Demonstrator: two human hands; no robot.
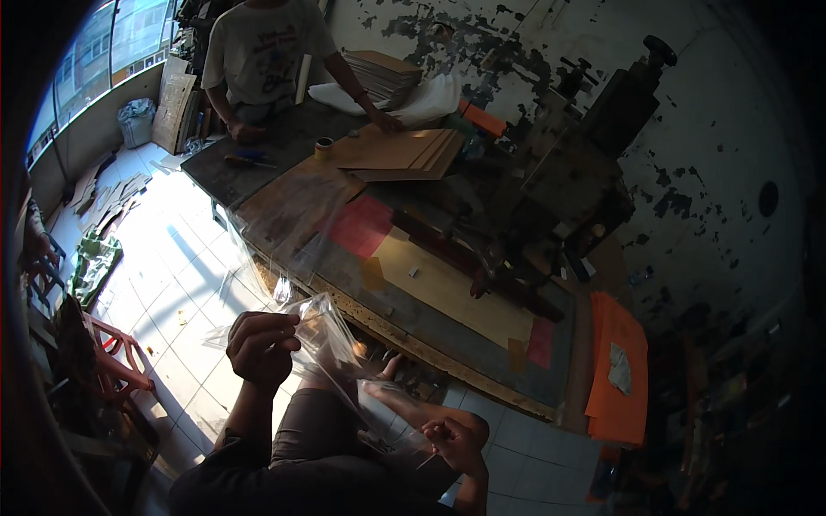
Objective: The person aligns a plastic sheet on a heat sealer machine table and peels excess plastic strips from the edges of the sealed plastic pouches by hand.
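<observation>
You have the thin, clear, crinkled plastic film in the air between your two hands, above your lap and in front of the near long edge of the worn dark worktable, toward that edge's left half. Whether the film's upper part brushes the edge, you cannot tell from this view.

Your left hand, the higher one, has thumb and forefinger pinching the film, the other fingers curled in. Your right hand, lower and nearer your body, has its fingers gathered together and seems to pinch the film's lower end; the exact contact is too dim to make out.

Expect next to no weight and no stiffness: the film should sag, fold and flutter when slack. It looks glossy, so dry fingertips may slide on it, and layers could cling to each other. Take it by the margins or corners, thumb against forefinger, and keep the pull light, since a hard tug could stretch or tear it.

More loose, transparent plastic sheeting lies toward the worktable's left end; a stack of bright orange flat sheets sits at its right end.
</observation>
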